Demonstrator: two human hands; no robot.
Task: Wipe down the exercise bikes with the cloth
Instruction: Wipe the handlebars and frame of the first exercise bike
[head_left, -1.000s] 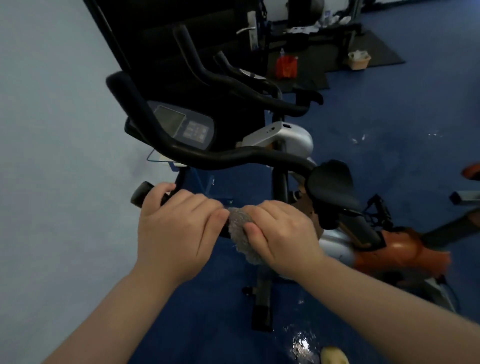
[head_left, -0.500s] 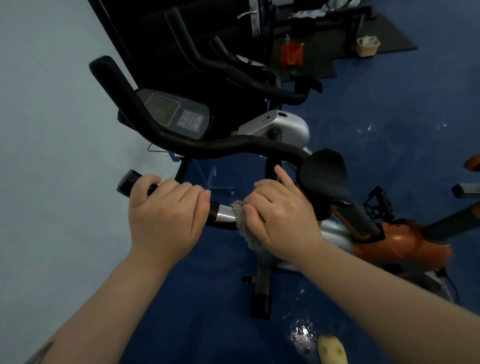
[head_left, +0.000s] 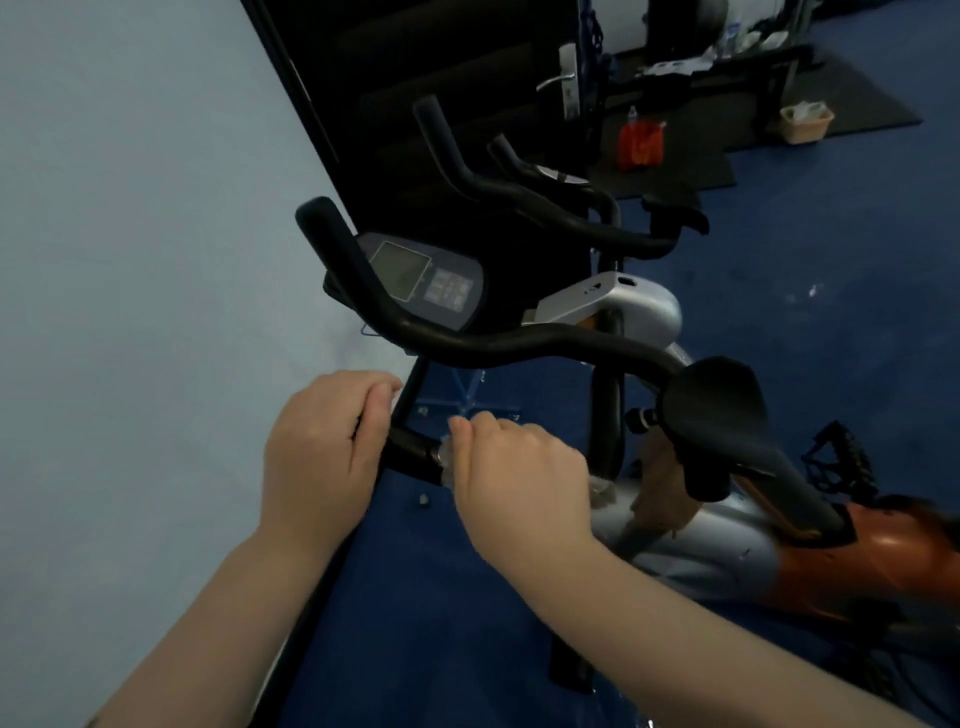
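Black handlebar (head_left: 410, 452) runs left-right; left hand (head_left: 322, 452) grips it, right hand (head_left: 514, 483) presses cloth (head_left: 445, 460) around it.

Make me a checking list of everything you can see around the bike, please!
Surface: blue floor, with shiny wet-looking spots.
Job's things: near exercise bike, its black handlebar and console facing the wall; grey cloth bunched on the lower bar, mostly hidden; a second bike behind.
Clutter: red bag and a small basket on the dark mat far back.
Grip: left hand closed round the end of the lower bar; right hand pressing the cloth onto the bar.
Cables: nothing seen clearly.
Surroundings: pale wall on the left, dark door with a handle behind.
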